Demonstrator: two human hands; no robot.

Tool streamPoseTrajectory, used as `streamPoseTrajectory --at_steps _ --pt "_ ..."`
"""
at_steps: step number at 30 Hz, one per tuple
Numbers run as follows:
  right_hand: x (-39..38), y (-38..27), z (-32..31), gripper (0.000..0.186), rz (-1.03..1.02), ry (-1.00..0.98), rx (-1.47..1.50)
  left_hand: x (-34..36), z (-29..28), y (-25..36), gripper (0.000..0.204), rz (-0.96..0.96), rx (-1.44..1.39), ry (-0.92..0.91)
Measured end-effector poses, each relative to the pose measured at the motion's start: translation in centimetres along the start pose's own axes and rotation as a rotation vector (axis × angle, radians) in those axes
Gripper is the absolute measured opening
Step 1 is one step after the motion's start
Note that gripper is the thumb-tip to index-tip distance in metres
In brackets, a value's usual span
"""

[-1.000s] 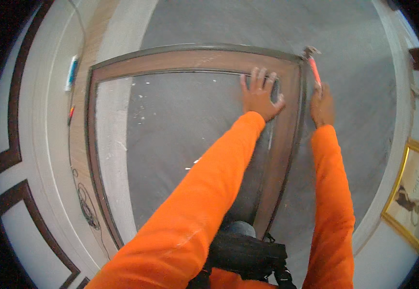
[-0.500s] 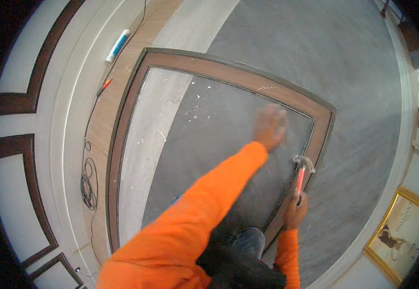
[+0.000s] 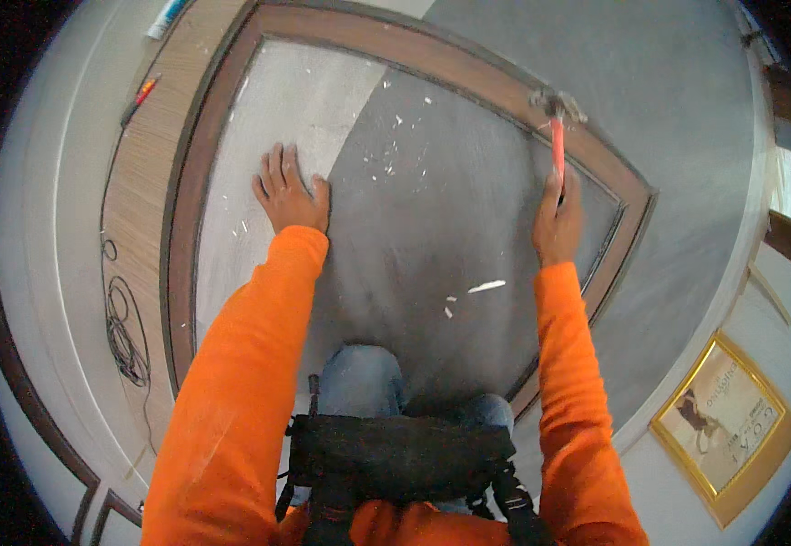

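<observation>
**Gripping hammer [image 3: 557, 146] at far rail of wooden frame [image 3: 395, 44]**

Clenches the right grip [image 3: 559, 223] around the hammer's red handle between one and two o'clock, with the blurred metal head in line with the frame's far rail, too unclear to tell touching from apart. Spreads the left grip [image 3: 294, 202] palm down at ten o'clock, released, fingers fanned over the pale band [image 3: 295, 82] inside the frame. Leans over the frame, laid flat on the grey floor [image 3: 468, 200] and running clockwise from eight o'clock to past four. Wears orange sleeves [image 3: 250, 337], blue jeans [image 3: 359, 378] and a black pouch [image 3: 405, 455], the last two near six o'clock. Works amid white scraps [image 3: 486, 286], scattered at twelve o'clock and again at three. Has a wood-toned strip [image 3: 154, 196] just outside the frame from eight to eleven o'clock, bearing a slim red-and-black item [image 3: 142, 95] at ten and a coil of black cable [image 3: 131, 366] between eight and nine. Shares the scene with a gold-framed picture [image 3: 719, 414] at four o'clock, well apart from the frame.
</observation>
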State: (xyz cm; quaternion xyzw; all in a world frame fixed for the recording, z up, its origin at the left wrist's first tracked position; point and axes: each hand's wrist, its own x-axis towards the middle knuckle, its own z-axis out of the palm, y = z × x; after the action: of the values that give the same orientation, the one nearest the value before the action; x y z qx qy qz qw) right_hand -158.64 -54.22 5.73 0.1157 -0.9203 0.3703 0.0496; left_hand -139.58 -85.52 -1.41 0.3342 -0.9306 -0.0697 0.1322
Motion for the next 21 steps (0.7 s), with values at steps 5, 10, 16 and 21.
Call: streamPoseTrajectory --at_steps 5,10,16,21 --pt "-0.7 0.4 2.7 0.046 0.045 -0.121 -0.219 0.1 -0.4 -0.3 0.063 0.010 0.014 0.002" --pt "0.1 -1.5 2.1 0.044 0.029 -0.158 -0.249 0.1 -0.2 -1.0 0.065 0.003 0.033 -0.001" --pt "-0.4 -2.2 3.6 0.044 -0.050 -0.107 -0.253 0.1 0.1 -0.7 0.067 -0.012 0.022 -0.011" --pt "-0.6 -5.2 5.5 0.046 0.048 -0.179 -0.129 0.0 0.1 -1.5 0.069 -0.019 0.051 0.005"
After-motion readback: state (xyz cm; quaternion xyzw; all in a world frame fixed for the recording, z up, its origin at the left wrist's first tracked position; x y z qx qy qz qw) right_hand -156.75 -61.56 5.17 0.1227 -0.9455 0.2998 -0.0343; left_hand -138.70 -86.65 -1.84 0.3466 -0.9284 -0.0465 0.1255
